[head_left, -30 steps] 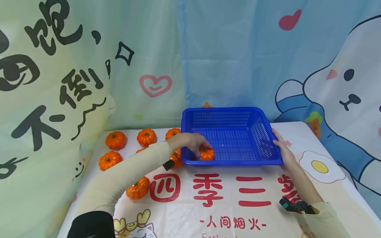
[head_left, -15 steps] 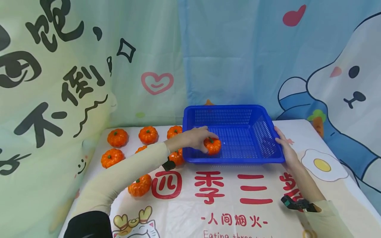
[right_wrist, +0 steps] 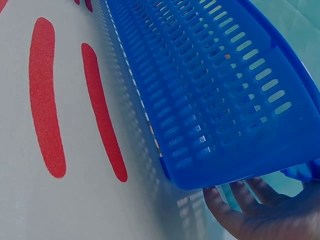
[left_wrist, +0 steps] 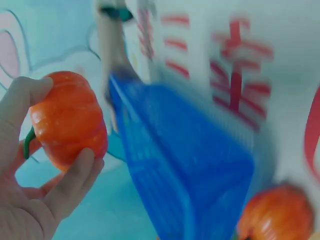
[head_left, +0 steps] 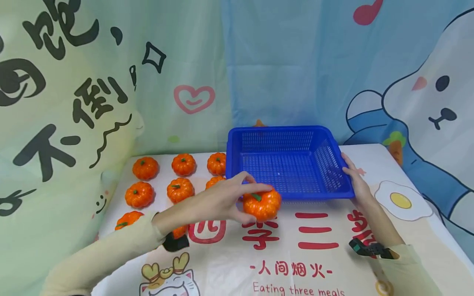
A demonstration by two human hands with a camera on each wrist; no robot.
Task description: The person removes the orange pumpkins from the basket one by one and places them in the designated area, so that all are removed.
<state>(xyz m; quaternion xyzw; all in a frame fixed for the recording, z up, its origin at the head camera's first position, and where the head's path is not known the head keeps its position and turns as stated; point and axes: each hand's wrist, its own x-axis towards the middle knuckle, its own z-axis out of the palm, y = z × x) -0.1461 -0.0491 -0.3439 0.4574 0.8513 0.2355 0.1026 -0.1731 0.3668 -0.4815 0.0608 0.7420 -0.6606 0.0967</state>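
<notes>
My left hand (head_left: 226,199) holds a small orange pumpkin (head_left: 261,204) with a green stem, thumb and fingers around its sides. It is in front of the near rim of a blue plastic basket (head_left: 274,195). In the left wrist view, the pumpkin (left_wrist: 70,120) sits between thumb and fingertips, its stem toward the palm. My right hand (head_left: 357,183) grips the basket's right end at the rim. The right wrist view has the fingers (right_wrist: 245,197) against the lower edge of the basket's perforated wall (right_wrist: 210,100). No pumpkin shows inside the basket.
Several more pumpkins stand in rows on the left of the table, among them one at the back left (head_left: 145,168) and one in the middle (head_left: 180,189). My left forearm partly covers the nearer ones. A printed cloth (head_left: 296,263) covers the table, and a curtain (head_left: 274,61) hangs behind.
My left hand has lifted the pumpkin out of the basket and brought it over the near rim toward me. The right hand stays at the basket's right end.
</notes>
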